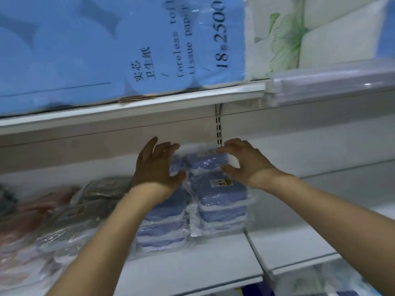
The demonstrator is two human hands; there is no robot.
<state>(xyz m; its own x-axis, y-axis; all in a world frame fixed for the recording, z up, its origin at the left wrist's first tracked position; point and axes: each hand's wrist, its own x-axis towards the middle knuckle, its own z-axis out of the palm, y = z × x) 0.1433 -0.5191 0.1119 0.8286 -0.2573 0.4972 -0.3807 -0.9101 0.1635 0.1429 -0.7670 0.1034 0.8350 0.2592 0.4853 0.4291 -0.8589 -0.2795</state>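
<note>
Left hand (158, 165) spread wide, right hand (245, 161) curled round the top packet (205, 162) — best squared gently over its stack (222, 201).

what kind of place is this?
Likely a shop aisle: white metal shelving with a clear plastic price-label strip, a large blue wrapped pack of coreless toilet tissue, and stacked blue-and-white plastic-wrapped packs.
</note>
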